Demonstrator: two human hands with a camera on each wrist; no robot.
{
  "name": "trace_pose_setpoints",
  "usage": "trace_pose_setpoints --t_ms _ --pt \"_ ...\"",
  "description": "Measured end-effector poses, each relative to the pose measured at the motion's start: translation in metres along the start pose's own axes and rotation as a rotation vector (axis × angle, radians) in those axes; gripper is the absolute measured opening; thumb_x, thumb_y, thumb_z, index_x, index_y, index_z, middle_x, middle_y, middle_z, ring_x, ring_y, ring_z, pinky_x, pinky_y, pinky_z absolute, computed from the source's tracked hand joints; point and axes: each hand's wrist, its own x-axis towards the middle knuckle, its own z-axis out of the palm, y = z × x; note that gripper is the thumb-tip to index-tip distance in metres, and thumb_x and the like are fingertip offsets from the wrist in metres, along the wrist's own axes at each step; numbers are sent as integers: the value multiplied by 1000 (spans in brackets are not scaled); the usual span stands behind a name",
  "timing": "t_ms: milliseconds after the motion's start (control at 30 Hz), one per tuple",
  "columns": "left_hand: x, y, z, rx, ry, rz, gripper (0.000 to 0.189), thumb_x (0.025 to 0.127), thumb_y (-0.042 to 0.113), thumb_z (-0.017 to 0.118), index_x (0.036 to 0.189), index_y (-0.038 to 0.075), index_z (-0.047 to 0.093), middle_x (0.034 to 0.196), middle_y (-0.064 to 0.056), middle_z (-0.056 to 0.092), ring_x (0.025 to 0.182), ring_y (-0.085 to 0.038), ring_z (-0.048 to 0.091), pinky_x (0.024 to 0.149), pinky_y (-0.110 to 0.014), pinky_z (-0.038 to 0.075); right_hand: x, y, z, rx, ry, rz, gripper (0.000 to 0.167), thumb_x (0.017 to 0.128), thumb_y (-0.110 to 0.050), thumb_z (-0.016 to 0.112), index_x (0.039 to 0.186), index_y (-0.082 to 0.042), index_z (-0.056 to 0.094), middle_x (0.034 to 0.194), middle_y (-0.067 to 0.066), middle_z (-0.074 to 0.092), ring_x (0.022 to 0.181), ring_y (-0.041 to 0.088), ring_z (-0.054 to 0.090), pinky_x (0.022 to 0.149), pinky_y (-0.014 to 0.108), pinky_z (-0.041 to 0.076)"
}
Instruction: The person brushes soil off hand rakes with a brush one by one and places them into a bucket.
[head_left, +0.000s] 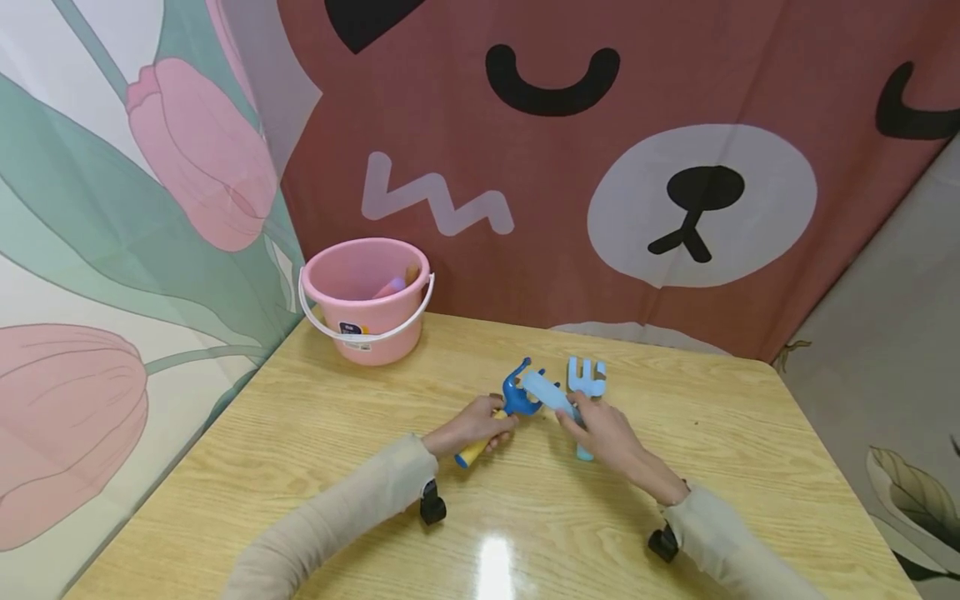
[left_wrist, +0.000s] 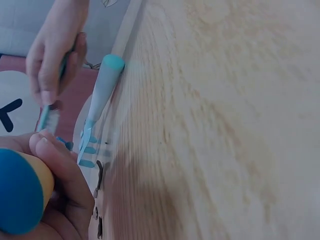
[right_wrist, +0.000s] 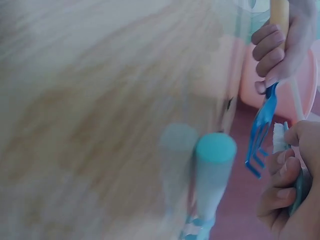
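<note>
My left hand (head_left: 480, 423) grips the yellow handle (head_left: 472, 452) of a small blue toy hand rake (head_left: 517, 398), its prongs pointing away from me. In the left wrist view the handle's blue end cap (left_wrist: 20, 190) shows close up. My right hand (head_left: 609, 429) holds a light-blue brush (head_left: 549, 392), its white bristles (right_wrist: 279, 139) visible in the right wrist view. The brush head is right beside the rake's prongs. A light-blue toy fork (head_left: 587, 382) lies on the table beyond my right hand, which covers part of its handle.
A pink bucket (head_left: 363, 342) with a white handle stands at the back left, with some toys (head_left: 393, 287) inside. The wooden table (head_left: 337, 417) meets a curtain (head_left: 465, 275) with a bear print behind it. Wrist cameras (head_left: 432, 502) hang under both sleeves.
</note>
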Motion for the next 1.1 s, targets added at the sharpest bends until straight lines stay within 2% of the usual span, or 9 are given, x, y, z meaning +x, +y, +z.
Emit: trace_pose_setpoints --t_ms 267,467,733,900,1000,1100 --pt "0 -3 0 -44 -29 10 22 100 11 58 104 -11 61 66 -9 60 45 -8 46 43 -19 42 7 -9 5 21 0 -58 29 102 -28 57 110 1 59 50 -10 35 39 2 28 39 23 27" --pt "0 -2 1 -66 -27 2 22 97 13 60 100 -10 59 65 -10 60 45 -9 47 43 -20 43 6 -4 13 -4 1 -99 22 101 -22 60 106 -1 59 50 -10 34 39 1 27 40 21 26" --pt "-2 -1 -2 -48 4 -16 16 95 12 62 97 -3 58 64 -8 60 46 -8 48 43 -19 43 4 4 11 -48 12 -48 30 101 -25 59 114 2 60 52 -9 37 41 4 30 39 22 28" --pt "-3 1 -2 -32 11 -2 20 95 12 61 100 -8 57 64 -8 59 46 -8 47 43 -19 43 4 13 7 -63 36 -18 38 102 -28 56 119 6 58 52 -8 39 40 5 32 39 22 28" --pt "-3 2 -1 -36 1 -15 25 96 11 60 108 -10 59 64 -7 59 46 -8 47 43 -19 43 4 14 6 -38 20 5 38 103 -30 55 119 4 58 53 -7 40 41 5 33 39 22 29" --pt "-4 2 0 -43 3 -24 24 95 11 60 109 -9 59 64 -6 59 46 -8 48 43 -19 43 4 11 5 -3 2 20 38 103 -31 54 118 3 58 54 -6 40 42 5 34 39 23 30"
